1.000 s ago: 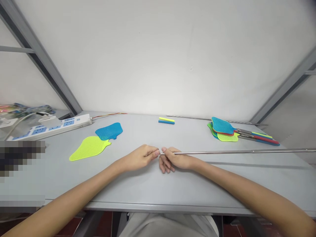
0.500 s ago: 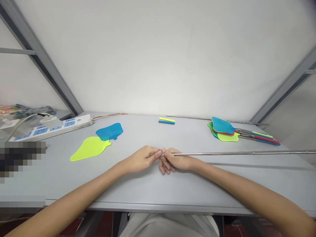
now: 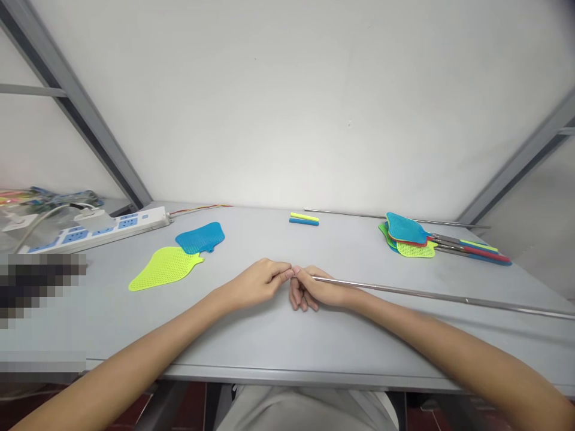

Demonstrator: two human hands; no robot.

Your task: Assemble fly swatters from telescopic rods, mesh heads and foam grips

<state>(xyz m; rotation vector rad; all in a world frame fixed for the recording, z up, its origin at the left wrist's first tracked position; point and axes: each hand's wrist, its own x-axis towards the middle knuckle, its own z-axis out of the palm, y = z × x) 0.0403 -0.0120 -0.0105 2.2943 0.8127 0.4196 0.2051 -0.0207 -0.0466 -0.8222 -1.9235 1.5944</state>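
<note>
A thin silver telescopic rod runs from my fingers out past the right side of the view, slanting down toward its far end. My right hand grips it near its thin end, thumb on top and the other fingers curled loosely below. My left hand is closed in a pinch at that same end, its thumb and forefinger meeting the right thumb. The very tip is hidden between the fingers. Left of my hands lie a yellow-green fly swatter head and a blue fly swatter head, both without rods.
Short yellow and blue tubes lie at the back, near another metal rod. Assembled fly swatters are piled at right. A white power strip with plugs stands at left, and the table's front edge is close to me.
The rod's far right end has swung down toward me, so it now slants. Both hands keep nearly the same place and grip.
</note>
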